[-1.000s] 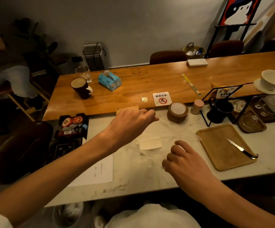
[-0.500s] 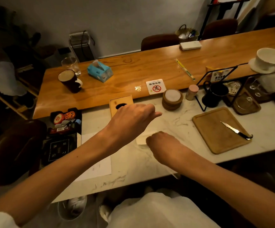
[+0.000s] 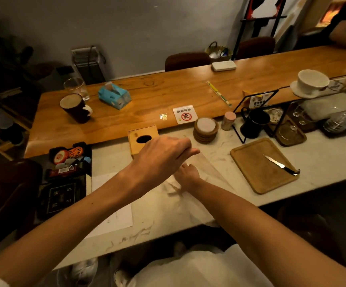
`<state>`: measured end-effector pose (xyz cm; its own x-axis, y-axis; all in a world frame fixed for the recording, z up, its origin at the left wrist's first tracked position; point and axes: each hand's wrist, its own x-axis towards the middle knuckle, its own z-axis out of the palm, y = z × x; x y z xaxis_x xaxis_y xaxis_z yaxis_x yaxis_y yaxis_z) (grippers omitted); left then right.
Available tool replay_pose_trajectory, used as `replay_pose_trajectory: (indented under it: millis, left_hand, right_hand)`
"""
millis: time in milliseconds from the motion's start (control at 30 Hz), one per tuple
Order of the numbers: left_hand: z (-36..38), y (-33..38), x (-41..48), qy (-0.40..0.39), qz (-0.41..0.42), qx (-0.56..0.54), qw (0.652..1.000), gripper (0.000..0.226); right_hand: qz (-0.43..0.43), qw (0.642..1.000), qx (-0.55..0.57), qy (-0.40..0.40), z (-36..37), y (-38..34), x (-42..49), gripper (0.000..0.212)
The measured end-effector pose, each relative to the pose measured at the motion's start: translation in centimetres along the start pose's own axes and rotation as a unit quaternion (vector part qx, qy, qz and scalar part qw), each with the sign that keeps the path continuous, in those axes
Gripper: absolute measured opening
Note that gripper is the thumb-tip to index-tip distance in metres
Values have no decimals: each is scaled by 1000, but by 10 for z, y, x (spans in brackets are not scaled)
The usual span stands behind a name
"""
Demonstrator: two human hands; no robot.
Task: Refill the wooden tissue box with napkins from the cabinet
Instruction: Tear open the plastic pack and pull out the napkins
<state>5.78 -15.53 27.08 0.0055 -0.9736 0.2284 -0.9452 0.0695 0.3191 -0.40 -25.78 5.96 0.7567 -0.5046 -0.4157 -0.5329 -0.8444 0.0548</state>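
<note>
Closest in, a sheet of paper (image 3: 116,219) lies at the counter (image 3: 323,162) edge. Just past it is a pale napkin (image 3: 190,201), half flat on the marble and half lifted.

The right hand (image 3: 188,175) sits low on the napkin. Its fingers are tucked under the other hand, so I honestly can't tell if it's gripping or just pressing down. The left hand (image 3: 163,158) is up above it with fingers bunched together, and it looks to be pinching the napkin's upper edge so the sheet hangs off it.

Right behind that hand is the box (image 3: 142,133), upright with its oval slot on top and no napkin showing in it.

My read is that this is the "sort out the napkin" step, right before loading. Next it probably needs folding or squaring, then getting into the box, and the lid may have to come off first since that slot is small.

Further back are the coasters (image 3: 205,130) and a board (image 3: 257,172) with a knife (image 3: 279,164). On the wooden bar sit a blue tissue pack (image 3: 115,96) and a mug (image 3: 75,107).
</note>
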Motion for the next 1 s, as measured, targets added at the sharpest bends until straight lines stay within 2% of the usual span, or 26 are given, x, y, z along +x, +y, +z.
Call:
replay_pose_trajectory:
  millis: [200,400,500,567,667,767,833,900,1000]
  left_hand:
    - [-3,-4,-9,-14,-16,24,999,48]
    - [-1,-8,-11,-7,-10,38,999,42]
    - [1,-9,-10,-12,-6,51,999,40]
    - [0,-13,-9,-11,-11,60,998,37]
    - [-8,-24,-6,-2,-13,93,996,35]
    - [-25,-39,0,-37,-41,77,996,31]
    - [-39,-52,4,-78,-74,18,994,26]
    - [-51,-73,6,-117,-112,-59,985,22]
    - [-61,-113,1,-155,-169,-150,962,31]
  right_hand:
    - [-22,999,30,-21,1,-1,8,38]
    - [-22,1000,16,1,2,-1,2,44]
    - [-21,1000,18,-3,-3,-6,1,35]
    - [-38,998,37,-23,-22,-9,-3,35]
    - [-88,989,87,-77,-63,-13,-21,48]
    - [-124,976,131,-123,-122,-3,-57,51]
    - [-155,960,196,-126,-161,13,-87,46]
    - [-177,928,306,-118,-192,31,-114,46]
    - [-196,840,497,-92,-213,54,-133,47]
